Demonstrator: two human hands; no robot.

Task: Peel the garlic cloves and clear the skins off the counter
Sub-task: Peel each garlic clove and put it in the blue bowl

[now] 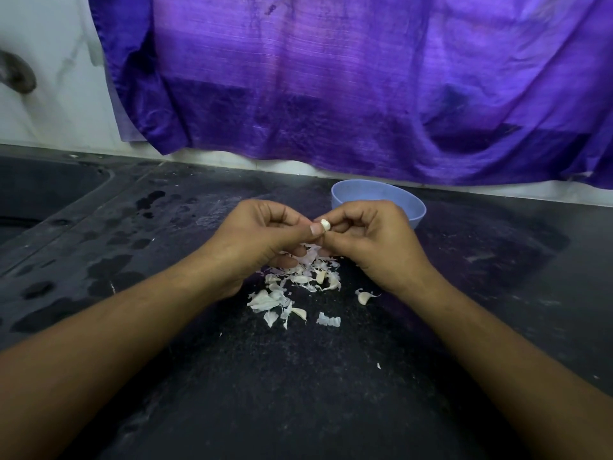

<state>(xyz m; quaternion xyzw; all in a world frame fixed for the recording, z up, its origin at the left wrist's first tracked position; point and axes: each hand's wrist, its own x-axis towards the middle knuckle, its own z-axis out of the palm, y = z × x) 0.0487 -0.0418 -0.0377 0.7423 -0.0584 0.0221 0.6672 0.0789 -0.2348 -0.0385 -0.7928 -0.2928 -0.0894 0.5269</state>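
A small white garlic clove (325, 225) is held up between both hands above the dark counter (298, 376). My left hand (265, 234) pinches it with thumb and fingers from the left. My right hand (368, 234) pinches it from the right, fingers curled. Below the hands lies a heap of white garlic skins (292, 287) mixed with several cloves, one clove (364, 297) lying apart to the right. A light blue bowl (411, 200) stands just behind my right hand; its inside is mostly hidden.
A purple cloth (331, 78) hangs over the wall behind the counter. A sunken sink basin (39, 194) lies at the far left, with wet patches (109, 270) on the counter beside it. A dark curved fitting (16, 74) sticks out of the wall at upper left.
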